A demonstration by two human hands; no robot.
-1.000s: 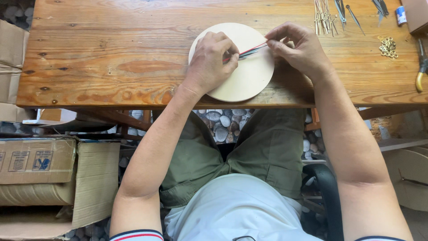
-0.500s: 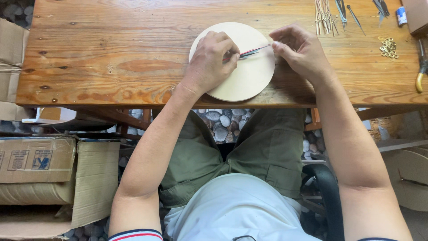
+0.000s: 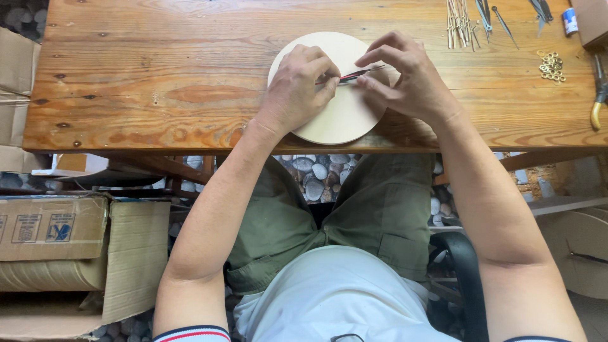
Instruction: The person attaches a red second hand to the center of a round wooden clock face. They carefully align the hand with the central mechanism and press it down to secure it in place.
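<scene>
Pale round wooden disc [image 3: 339,117] sits flat at the table's [image 3: 158,82] near edge, smooth and unpainted. Both the left hand [image 3: 297,88] and right hand [image 3: 408,79] rest on it, fingers pinched shut on thin red and black clock hands [image 3: 354,75] at its center.

Bare tabletop [image 3: 158,76] left; tools [image 3: 468,22] right.

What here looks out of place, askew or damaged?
Only one thing: the round wooden disc overhangs the table's near edge slightly. Both hands, left and right, steady thin red and dark clock hands on it. Nothing looks spilled or damaged.
</scene>
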